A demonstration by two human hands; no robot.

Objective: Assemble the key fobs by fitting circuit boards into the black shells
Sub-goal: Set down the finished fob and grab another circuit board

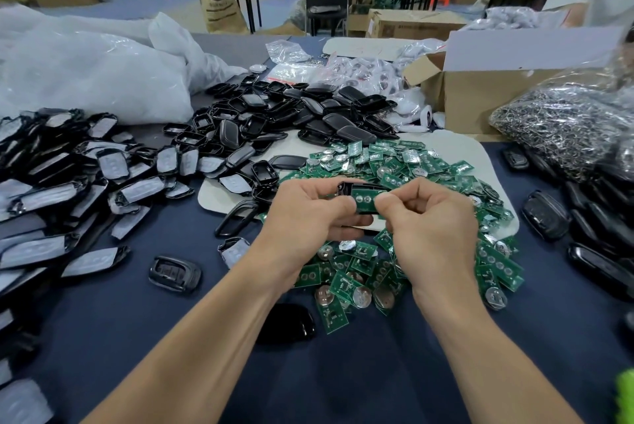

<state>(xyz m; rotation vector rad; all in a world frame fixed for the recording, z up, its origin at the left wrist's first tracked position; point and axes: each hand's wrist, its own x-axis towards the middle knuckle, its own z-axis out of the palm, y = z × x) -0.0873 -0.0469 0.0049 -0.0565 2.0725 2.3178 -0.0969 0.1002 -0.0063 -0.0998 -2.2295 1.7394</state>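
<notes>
**A:** Where are we holding the shell?

**B:** We are gripping the black shell (344, 188) in the left hand (308, 214), with the fingers curled round it. It is hanging above the near part of the circuit board pile (411, 163), in the middle of the table (343, 382).

**A:** What are we doing with the right hand (429, 221)?

**B:** We are pinching the right end of one green circuit board (364, 200) between thumb and forefinger. The other fingers are curling inward.

**A:** Where is that board lying against the shell?

**B:** We are seeing it across the open face of the shell, touching it. We cannot tell whether it is sitting fully inside.

**A:** What are we finding around the work point?

**B:** We are noting these items:
- Loose shell pile (291, 114): lying far of the hands and touching the circuit board pile.
- Wrapped shells (68, 166): spreading over the left side.
- Single shell (175, 274): lying alone, near and left.
- Bag of metal rings (566, 128): sitting at the right, with a cardboard box (480, 94) just left of it.
- White plastic bags (85, 73): lying at the far left.
</notes>
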